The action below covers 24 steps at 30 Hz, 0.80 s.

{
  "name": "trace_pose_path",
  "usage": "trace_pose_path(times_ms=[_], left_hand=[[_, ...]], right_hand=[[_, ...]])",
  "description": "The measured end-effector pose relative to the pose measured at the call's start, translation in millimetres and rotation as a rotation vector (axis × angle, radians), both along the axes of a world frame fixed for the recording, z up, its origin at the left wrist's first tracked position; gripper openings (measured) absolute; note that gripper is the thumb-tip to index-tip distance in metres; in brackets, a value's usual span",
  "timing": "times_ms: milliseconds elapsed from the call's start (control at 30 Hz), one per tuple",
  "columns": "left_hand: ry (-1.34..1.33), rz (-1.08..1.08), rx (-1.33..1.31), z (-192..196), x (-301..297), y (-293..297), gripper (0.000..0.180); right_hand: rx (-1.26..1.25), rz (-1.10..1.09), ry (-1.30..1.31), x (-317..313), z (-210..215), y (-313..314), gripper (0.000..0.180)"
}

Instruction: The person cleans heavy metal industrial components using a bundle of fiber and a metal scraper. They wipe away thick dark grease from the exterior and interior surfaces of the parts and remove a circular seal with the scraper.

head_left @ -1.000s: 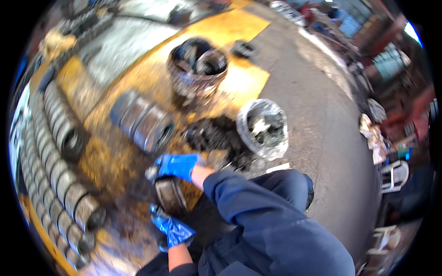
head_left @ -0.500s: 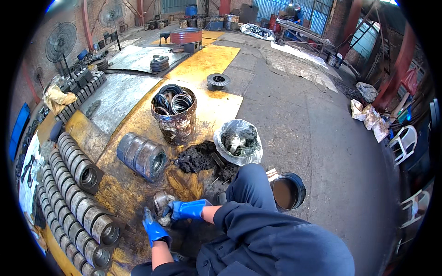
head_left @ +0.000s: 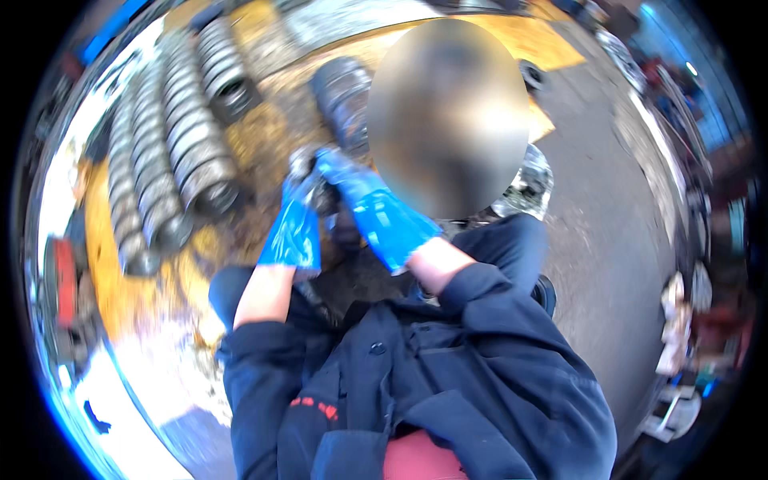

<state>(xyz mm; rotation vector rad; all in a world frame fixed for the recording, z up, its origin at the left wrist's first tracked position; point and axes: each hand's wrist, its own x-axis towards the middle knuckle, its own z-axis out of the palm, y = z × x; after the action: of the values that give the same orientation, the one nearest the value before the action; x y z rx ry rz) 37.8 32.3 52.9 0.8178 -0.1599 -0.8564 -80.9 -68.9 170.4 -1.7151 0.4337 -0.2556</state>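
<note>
Two hands (head_left: 297,192) (head_left: 339,173); blurred grey object (head_left: 302,162) gripped.

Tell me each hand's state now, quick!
Left hand: blue-gloved, at a blurred greyish thing; open or closed cannot be told.
Right hand: blue-gloved, beside the same thing; grip cannot be told.

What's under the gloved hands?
A dark, blurred item shows between the left hand and right hand, with stained yellow floor beyond. Whatever their palms and fingers cover can't be seen.
</note>
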Motion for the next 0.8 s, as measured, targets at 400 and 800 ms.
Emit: trace_pose_path(times_ms=[400, 800], left_hand=[[0.137, 0.146, 0.146, 32, -18, -17, 0.032], [-0.075, 0.326, 0.090, -23, -24, -16, 0.026]], right_hand=[[0.588, 0.124, -0.108, 7, -105, -99, 0.065], [1.484, 0.082, -0.147, -5, -104, -44, 0.037]])
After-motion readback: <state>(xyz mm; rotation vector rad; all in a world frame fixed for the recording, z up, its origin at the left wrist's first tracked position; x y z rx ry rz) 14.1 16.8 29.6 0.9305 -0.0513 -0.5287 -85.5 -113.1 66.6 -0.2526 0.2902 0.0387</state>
